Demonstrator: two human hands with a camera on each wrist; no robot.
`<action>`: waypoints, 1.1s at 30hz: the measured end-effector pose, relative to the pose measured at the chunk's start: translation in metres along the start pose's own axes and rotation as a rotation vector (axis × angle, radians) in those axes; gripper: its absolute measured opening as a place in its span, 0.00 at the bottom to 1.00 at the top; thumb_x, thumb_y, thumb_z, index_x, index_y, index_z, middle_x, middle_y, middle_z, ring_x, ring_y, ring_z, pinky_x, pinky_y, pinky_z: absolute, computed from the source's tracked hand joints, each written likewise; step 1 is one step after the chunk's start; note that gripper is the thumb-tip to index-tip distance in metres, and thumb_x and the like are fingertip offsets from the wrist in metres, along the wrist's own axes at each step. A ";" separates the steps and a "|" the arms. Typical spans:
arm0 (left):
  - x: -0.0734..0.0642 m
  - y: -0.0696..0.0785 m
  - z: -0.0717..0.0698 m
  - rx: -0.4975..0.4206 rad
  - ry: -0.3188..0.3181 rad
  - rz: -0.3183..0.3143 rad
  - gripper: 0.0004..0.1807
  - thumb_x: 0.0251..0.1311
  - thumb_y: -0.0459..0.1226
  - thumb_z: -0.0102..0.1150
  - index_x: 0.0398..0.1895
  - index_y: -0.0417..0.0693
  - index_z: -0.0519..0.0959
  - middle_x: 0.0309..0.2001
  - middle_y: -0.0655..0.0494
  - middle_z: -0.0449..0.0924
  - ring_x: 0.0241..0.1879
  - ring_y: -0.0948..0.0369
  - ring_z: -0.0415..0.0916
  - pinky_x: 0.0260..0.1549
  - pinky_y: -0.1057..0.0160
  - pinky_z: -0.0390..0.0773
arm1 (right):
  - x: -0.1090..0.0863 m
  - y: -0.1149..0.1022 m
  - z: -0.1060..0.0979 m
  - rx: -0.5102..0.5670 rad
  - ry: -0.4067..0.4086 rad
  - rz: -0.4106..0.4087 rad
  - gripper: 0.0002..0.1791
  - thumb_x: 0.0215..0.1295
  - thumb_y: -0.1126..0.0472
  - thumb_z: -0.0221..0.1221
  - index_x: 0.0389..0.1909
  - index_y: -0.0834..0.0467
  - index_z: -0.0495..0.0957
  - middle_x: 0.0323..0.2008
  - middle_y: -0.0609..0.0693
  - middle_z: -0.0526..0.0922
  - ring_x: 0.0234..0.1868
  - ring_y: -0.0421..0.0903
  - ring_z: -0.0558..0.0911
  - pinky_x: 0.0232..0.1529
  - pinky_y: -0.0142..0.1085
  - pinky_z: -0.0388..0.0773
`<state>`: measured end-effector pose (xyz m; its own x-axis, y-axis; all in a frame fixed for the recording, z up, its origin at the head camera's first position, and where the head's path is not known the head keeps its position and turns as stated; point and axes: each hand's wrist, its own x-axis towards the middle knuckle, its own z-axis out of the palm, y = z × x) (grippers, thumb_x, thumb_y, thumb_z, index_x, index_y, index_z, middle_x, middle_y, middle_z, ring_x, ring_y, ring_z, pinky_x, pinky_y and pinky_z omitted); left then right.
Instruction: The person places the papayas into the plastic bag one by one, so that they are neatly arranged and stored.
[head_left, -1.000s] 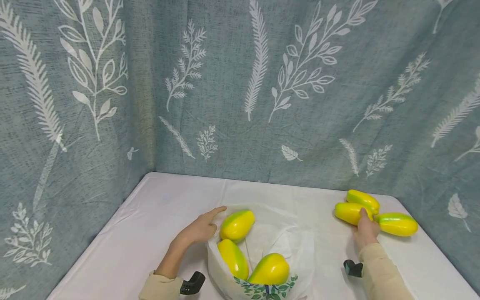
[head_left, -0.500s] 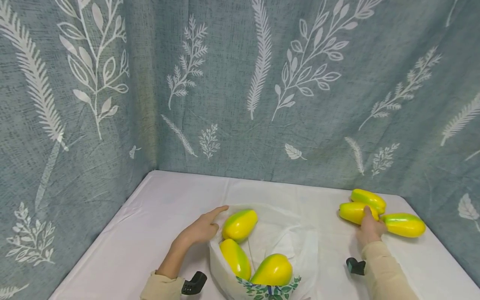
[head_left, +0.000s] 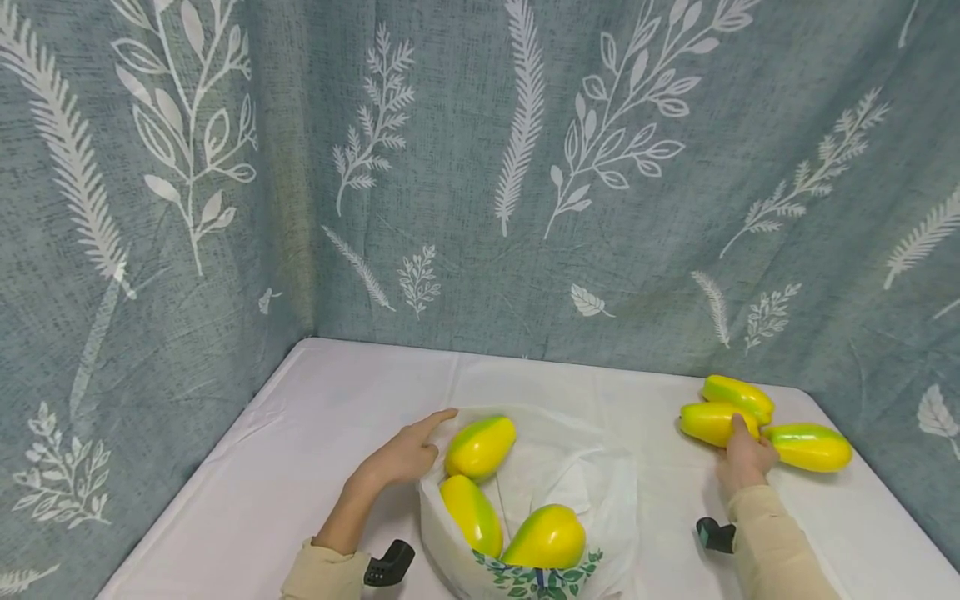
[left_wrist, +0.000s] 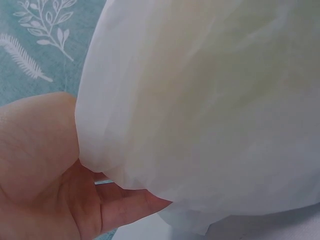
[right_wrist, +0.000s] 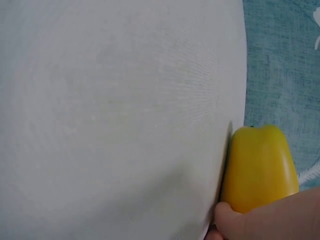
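My left hand (head_left: pixel 402 452) pinches the left rim of a white plastic bag (head_left: pixel 611 508); in the left wrist view the bag's thin film (left_wrist: pixel 200 125) passes between thumb and fingers (left_wrist: pixel 127 205). Three yellow-green papayas lie inside: one at the back (head_left: pixel 480 448), one at the left (head_left: pixel 472 515) and one at the front (head_left: pixel 546 537). Over at the right, my right hand (head_left: pixel 745 460) grips a papaya (head_left: pixel 703 422), which the right wrist view shows as a smooth yellow end (right_wrist: pixel 260 167) above the thumb. Its far end is hidden behind the hand.
Two more papayas lie close around my right hand, one behind (head_left: pixel 738 396) and one to the right (head_left: pixel 813 447). All stand on a white-covered table (head_left: pixel 330 417). A patterned blue-green curtain (head_left: pixel 465 167) rises along the back and sides.
The head view has turned slightly, so everything sits a little further right in it. Both hands keep their holds, the left on the bag and the right on the papaya.
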<state>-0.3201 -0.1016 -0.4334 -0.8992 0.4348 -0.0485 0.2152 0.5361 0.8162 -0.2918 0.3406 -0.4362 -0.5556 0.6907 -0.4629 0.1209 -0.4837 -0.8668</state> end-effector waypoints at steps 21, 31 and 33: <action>-0.001 0.001 -0.001 0.016 0.001 0.014 0.32 0.58 0.22 0.39 0.69 0.42 0.63 0.66 0.39 0.63 0.66 0.44 0.57 0.63 0.40 0.55 | -0.002 -0.003 -0.003 -0.021 -0.033 0.014 0.48 0.67 0.42 0.49 0.75 0.51 0.29 0.74 0.48 0.38 0.72 0.42 0.48 0.64 0.35 0.58; -0.001 0.003 -0.001 0.012 0.001 0.016 0.32 0.57 0.22 0.38 0.69 0.41 0.63 0.66 0.38 0.63 0.67 0.42 0.56 0.63 0.40 0.55 | -0.002 -0.002 -0.003 0.007 -0.025 0.006 0.47 0.66 0.44 0.51 0.75 0.50 0.33 0.74 0.48 0.40 0.71 0.41 0.50 0.64 0.35 0.58; -0.001 0.003 -0.001 0.010 0.001 0.013 0.32 0.58 0.22 0.38 0.69 0.41 0.63 0.66 0.38 0.63 0.67 0.42 0.56 0.63 0.40 0.55 | -0.001 -0.002 -0.003 0.011 -0.024 0.011 0.47 0.66 0.44 0.51 0.75 0.49 0.33 0.74 0.47 0.40 0.71 0.41 0.50 0.64 0.35 0.57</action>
<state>-0.3184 -0.1009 -0.4305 -0.8969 0.4407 -0.0375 0.2305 0.5381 0.8107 -0.2883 0.3422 -0.4349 -0.5739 0.6725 -0.4673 0.1178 -0.4969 -0.8598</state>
